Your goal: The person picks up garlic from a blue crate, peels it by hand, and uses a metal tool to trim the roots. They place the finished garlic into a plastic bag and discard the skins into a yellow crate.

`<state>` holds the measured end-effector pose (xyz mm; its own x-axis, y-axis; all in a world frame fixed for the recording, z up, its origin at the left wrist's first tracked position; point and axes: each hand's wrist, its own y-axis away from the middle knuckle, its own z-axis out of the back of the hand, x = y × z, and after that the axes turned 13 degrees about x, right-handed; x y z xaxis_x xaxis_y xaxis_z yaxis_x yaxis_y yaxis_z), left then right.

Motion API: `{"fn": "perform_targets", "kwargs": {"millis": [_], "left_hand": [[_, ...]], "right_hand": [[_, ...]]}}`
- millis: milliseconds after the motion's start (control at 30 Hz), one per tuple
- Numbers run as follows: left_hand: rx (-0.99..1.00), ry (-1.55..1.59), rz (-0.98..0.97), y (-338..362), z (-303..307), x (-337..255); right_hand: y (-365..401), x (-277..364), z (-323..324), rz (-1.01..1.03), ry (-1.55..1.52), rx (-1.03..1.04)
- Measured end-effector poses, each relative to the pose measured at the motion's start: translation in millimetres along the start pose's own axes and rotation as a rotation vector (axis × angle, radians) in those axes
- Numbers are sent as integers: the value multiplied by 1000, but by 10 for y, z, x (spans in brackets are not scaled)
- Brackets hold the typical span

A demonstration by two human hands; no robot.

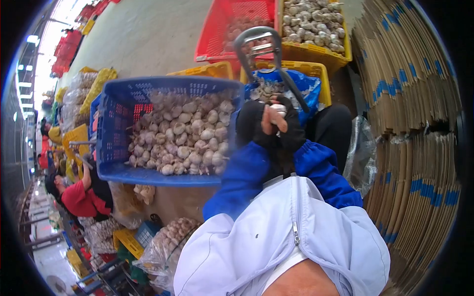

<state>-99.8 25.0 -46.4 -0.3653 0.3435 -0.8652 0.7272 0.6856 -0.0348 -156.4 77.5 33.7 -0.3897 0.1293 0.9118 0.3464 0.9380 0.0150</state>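
Garlic bulb [278,108], clamped between left hand [265,125] and right hand [292,117], could slip if either grip loosens, dropping toward the blue plastic liner [309,85] just beyond — while the grey looped handle [278,49] ahead might catch a knuckle.

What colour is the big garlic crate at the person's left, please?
Blue crate, best seen in the head view.

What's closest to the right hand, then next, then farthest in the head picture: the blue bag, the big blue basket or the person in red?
From the right hand, in the head view:
1. Blue bag: just ahead, in a yellow basket.
2. Big blue basket: over to the left.
3. Person in red: far left, beyond the blue basket.
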Motion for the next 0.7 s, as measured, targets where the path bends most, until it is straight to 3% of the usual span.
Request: {"fn": "perform_targets", "kwargs": {"millis": [67, 167, 200, 267, 300, 333, 367, 400, 433, 467, 533, 600, 667, 700], "left_hand": [[-118, -545, -87, 117, -28, 105], [-231, -866, -329, 190, 38, -322], [-282, -909, -281, 217, 278, -426], [-377, -989, -177, 264, 760, -635], [-443, -1121, -149, 265, 897, -845], [-393, -1360, -402, 262, 1562, -608], [-429, -1572, -203, 249, 1931, -491], [-436, -1792, -2, 235, 2300, -374], [-326, -1841, 166, 177, 2217, -529], [-207, -1882, 333, 132, 2173, -624], [-159, -1854, 403, 111, 2280, -565], [-113, -1828, 462, 56, 2406, -460], [-71, -1810, 526, 17, 2484, -434], [-85, -1845, 445, 69, 2491, -470]], "right_hand": [[37, -129, 11, -15, -212, -36], [130, 128, 323, -134, 171, -179], [199, 264, 487, -167, 303, -233], [399, 436, 879, 12, 420, -215], [589, 568, 1152, -74, 454, -259], [776, 697, 1426, -162, 486, -298], [970, 551, 2005, -38, 601, -255], [1172, 601, 2124, -42, 554, -327], [1329, 805, 2077, -190, 741, -295], [1465, 780, 2128, -202, 821, -302], [1647, 764, 2178, -231, 983, -323], [1763, 716, 2180, -276, 1561, -287], [1631, 772, 1926, -167, 1822, -422], [1537, 799, 1831, -110, 1636, -434]]}}
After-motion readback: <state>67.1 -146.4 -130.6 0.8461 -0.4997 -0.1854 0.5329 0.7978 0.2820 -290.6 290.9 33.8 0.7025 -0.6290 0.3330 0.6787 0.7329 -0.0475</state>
